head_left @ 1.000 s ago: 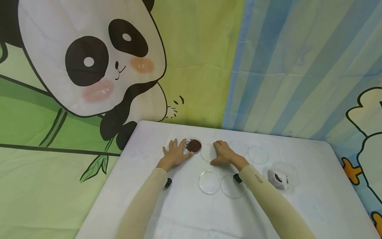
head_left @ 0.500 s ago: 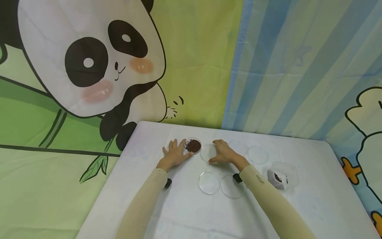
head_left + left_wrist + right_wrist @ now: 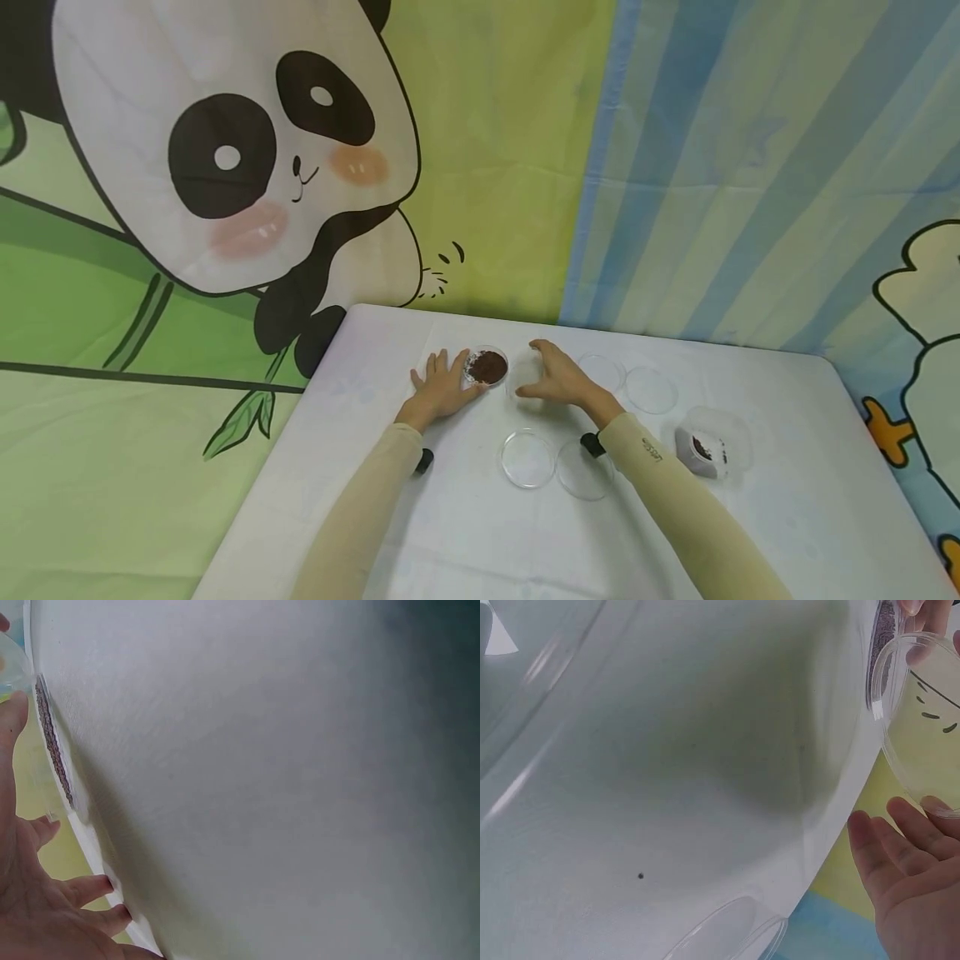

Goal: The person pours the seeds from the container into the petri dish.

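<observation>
A clear petri dish [image 3: 486, 367] holds brown granules, with white specks along its left side. My left hand [image 3: 437, 388] holds it at the left, thumb and forefinger at either side of the rim and the other fingers spread on the white tabletop. Just right of that dish my right hand [image 3: 561, 377] grips an empty clear dish piece [image 3: 924, 724] by its edge between thumb and forefinger. In the right wrist view this round piece is tilted and raised beside the filled dish, the remaining right fingers stretched out below it.
Two clear round dish pieces [image 3: 652, 390] lie behind and right of my right forearm. Another pair, including a clear dish [image 3: 527, 458], lies nearer me. At the right stands a clear plastic tub [image 3: 738, 429] with brown granules on white. A panda-printed curtain [image 3: 495, 167] hangs behind the table [image 3: 465, 533].
My right hand has lifted the clear dish piece from the tabletop and tilted it. My left hand has stayed at the filled petri dish.
</observation>
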`<state>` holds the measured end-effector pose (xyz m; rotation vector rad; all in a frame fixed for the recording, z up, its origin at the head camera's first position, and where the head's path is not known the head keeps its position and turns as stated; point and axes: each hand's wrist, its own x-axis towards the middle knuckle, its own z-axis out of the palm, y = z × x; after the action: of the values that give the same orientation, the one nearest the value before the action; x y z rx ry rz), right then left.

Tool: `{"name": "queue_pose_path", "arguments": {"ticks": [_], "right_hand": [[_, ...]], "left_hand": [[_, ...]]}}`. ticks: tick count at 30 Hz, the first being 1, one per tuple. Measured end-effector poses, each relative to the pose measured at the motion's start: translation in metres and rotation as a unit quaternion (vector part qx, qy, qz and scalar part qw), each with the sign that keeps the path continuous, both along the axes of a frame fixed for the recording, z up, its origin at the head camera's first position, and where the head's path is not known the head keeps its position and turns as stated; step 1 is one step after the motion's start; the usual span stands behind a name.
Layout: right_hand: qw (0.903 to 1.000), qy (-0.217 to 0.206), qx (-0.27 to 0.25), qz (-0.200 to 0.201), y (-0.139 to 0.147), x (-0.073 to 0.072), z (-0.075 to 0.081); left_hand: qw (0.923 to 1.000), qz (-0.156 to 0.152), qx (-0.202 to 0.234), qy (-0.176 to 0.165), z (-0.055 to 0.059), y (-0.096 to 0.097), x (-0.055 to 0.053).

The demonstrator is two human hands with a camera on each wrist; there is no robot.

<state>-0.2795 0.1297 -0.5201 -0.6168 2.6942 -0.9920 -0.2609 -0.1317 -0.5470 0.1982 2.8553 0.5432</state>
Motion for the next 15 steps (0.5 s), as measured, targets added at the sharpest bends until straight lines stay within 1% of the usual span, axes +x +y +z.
{"name": "queue_pose_path", "arguments": {"ticks": [4, 12, 15], "right_hand": [[0.9998, 0.007, -0.017, 0.001, -0.003, -0.001, 0.0], [0.9974, 0.032, -0.063, 0.012, -0.01, -0.001, 0.002], [0.9968, 0.036, -0.07, 0.012, -0.013, -0.001, 0.002]], "left_hand": [[1.0, 0.001, -0.003, -0.001, 0.001, 0.001, 0.0], [0.9999, 0.0, -0.011, -0.001, -0.002, 0.001, 0.0], [0.9999, -0.001, -0.013, 0.0, -0.002, 0.001, -0.001]]}}
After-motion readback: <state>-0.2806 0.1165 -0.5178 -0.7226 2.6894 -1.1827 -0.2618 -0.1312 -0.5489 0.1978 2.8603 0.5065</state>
